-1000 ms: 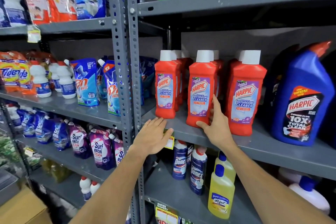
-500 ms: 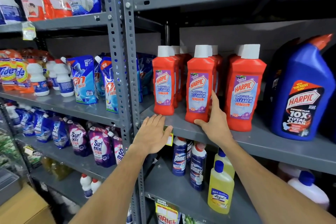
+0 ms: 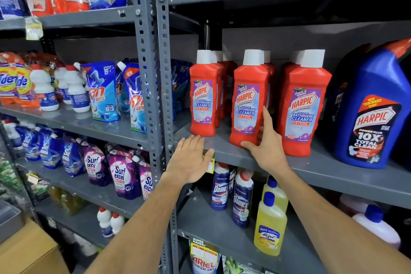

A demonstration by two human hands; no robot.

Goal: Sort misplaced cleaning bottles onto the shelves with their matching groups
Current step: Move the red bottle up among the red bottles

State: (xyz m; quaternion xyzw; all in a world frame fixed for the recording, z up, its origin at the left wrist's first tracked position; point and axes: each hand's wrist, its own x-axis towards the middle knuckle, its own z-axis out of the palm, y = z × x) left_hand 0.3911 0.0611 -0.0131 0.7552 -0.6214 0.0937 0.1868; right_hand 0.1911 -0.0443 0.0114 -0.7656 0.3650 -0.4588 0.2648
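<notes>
Red Harpic bathroom cleaner bottles with white caps stand in three rows on the grey middle shelf (image 3: pixel 315 170). My right hand (image 3: pixel 268 148) cups the lower right corner of the front middle red bottle (image 3: pixel 245 104), thumb along its base and fingers up its side. The bottle stands upright on the shelf. The front left red bottle (image 3: pixel 203 98) and front right red bottle (image 3: pixel 303 109) stand on either side of it. My left hand (image 3: pixel 191 160) lies flat on the shelf's front edge, fingers apart, holding nothing. A large blue Harpic bottle (image 3: pixel 373 115) stands at the right.
A perforated grey post (image 3: pixel 153 73) divides the two shelf bays. Below are Domex bottles (image 3: pixel 220 187), yellow Lizol bottles (image 3: pixel 270 227) and a white blue-capped bottle (image 3: pixel 378 227). Detergent pouches (image 3: pixel 120 176) and small white bottles (image 3: pixel 76 93) fill the left bay. A cardboard box (image 3: pixel 26 251) sits at bottom left.
The view has drifted a little, so the shelf sits slightly higher in frame. Both hands have kept their places, the right on the middle red bottle, the left on the shelf edge.
</notes>
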